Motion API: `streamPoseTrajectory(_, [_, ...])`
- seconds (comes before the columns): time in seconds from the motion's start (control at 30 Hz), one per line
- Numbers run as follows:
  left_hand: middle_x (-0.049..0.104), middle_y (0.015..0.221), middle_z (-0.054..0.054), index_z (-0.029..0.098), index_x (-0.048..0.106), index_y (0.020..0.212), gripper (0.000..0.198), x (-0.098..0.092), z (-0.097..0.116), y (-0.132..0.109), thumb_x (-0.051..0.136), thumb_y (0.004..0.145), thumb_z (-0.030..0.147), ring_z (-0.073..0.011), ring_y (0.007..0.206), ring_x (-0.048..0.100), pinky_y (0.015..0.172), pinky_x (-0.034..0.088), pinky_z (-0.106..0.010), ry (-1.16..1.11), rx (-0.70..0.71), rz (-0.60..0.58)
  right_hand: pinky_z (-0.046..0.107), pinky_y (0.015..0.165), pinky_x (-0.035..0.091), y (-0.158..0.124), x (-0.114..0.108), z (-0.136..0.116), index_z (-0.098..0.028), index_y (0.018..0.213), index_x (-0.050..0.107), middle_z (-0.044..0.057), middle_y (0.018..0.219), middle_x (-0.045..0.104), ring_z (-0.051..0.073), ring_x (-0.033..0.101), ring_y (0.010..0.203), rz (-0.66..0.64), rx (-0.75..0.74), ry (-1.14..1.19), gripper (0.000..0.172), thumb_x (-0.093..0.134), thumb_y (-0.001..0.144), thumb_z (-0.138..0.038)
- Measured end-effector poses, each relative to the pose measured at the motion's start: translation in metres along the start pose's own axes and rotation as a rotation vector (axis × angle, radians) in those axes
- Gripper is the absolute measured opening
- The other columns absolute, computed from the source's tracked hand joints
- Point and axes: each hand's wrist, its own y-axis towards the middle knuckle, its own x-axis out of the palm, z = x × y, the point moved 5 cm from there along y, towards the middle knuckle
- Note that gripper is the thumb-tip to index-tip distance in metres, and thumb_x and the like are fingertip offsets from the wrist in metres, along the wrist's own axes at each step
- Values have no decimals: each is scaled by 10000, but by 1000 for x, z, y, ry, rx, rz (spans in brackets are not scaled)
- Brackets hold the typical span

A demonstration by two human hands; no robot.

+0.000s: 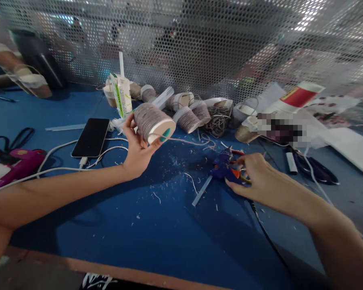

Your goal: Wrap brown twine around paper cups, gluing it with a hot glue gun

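My left hand [139, 155] is wrapped round a paper cup [153, 121] wound with grey-brown cord, held tilted above the table with its pale end toward me. A teal mark, perhaps a painted thumbnail, shows against that end. A loose strand of cord [190, 141] runs off to the right of the cup. My right hand [251, 173] is closed about the handle of a dark blue glue gun [222, 165] low over the table. A clear glue stick [202, 191] sticks out of its back, and red and yellow handles show partly behind my fingers.
Several cord-wound cups [187, 119] lie along the perforated metal screen [211, 48]. A phone [91, 137] with a white cable lies left, near a magenta glue gun [24, 161]. Scissors [319, 169] lie right. Cord scraps litter the blue table [157, 241]. Another person's arm [9, 60] is far left.
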Motion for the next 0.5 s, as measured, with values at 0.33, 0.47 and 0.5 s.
streamPoseTrajectory(0.33, [307,1417,-117,352,212,1421,887,14,12,-13,753,756,582,-325,1375,391,1067,501,-502,65,22,-302,419,534,506,-1,24,-2,-226,802,474,89,747,526,284,566,724,421,-113,-184,256,634,743,-416])
streamPoseTrajectory(0.47, [310,1405,-128,328,236,1449,909,12,13,-11,761,749,574,-335,1350,401,1038,523,-497,134,-29,-321,512,657,526,-5,12,-2,-216,853,489,114,795,543,311,571,788,582,-18,-99,204,581,844,-399])
streamPoseTrajectory(0.5, [322,1385,-124,323,253,1446,915,11,14,-10,779,735,561,-329,1325,418,1026,531,-494,148,-31,-327,531,676,522,-5,9,-3,-219,860,494,120,803,553,317,573,794,604,5,-68,189,567,855,-393])
